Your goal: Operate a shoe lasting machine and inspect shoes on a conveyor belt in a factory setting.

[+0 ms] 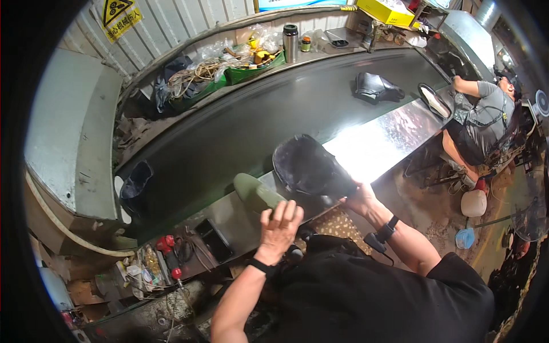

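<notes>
A black boot (309, 168), its wide opening lined in dark fuzzy material, is tilted over the metal ledge in front of me. My right hand (361, 200) grips its narrow right end, and the thumb shows beneath. On the ledge to its left lies a green shoe last (255, 192). My left hand (279, 227) is beside the near end of that last, fingers bent and a little apart, with nothing visible in them. Whether the fingertips touch the last, I cannot tell.
A dark conveyor belt (229, 143) runs past, carrying one black boot (377, 87) and another (137, 180). A pale-soled shoe (433, 100) lies near a seated co-worker (486, 108). A red power tool (170, 257) stands lower left; a steel flask (290, 43) is behind the belt.
</notes>
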### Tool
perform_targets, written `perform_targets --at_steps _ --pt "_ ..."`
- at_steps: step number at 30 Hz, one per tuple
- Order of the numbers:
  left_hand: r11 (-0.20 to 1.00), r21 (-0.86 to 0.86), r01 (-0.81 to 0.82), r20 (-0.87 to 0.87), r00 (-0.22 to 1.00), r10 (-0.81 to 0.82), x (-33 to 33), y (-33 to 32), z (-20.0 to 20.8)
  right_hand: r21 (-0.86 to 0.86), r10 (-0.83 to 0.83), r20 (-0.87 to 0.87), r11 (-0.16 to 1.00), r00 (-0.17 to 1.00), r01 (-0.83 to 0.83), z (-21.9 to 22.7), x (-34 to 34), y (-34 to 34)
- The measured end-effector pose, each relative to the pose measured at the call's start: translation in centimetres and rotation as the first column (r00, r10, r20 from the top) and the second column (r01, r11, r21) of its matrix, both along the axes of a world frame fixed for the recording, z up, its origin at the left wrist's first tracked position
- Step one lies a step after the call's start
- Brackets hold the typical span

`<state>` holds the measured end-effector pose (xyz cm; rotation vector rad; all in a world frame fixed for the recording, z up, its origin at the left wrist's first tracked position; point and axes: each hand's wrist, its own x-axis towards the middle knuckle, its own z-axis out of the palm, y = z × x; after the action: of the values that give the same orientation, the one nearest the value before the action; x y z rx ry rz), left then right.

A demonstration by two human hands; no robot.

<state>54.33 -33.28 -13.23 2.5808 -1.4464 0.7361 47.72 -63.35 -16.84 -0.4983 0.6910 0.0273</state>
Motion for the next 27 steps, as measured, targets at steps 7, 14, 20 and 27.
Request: perform_targets --at_steps 7,14,20,27 --pt "0.901 -0.423 -0.094 -0.72 0.639 -0.271 0.6 -2.3 -1.0 -0.489 0.07 0.155 0.872 0.985 0.015 5.7 0.0 0.0" --pt "0.302 -0.001 -0.953 -0.718 -0.209 -0.664 10.9 4.4 -4.4 -0.934 0.834 -0.088 -0.259 0.545 0.245 7.2 -3.3 3.9" --pt "0.241 -0.071 -0.968 -0.996 0.081 0.031 13.1 3.4 -7.1 -0.969 0.726 0.105 -0.081 0.68 0.235 2.1 -2.1 8.2" --pt "0.142 -0.144 -0.979 -0.957 0.174 0.232 11.4 1.6 -8.3 -0.945 0.758 0.059 0.251 0.65 -0.208 2.7 -0.7 7.4"
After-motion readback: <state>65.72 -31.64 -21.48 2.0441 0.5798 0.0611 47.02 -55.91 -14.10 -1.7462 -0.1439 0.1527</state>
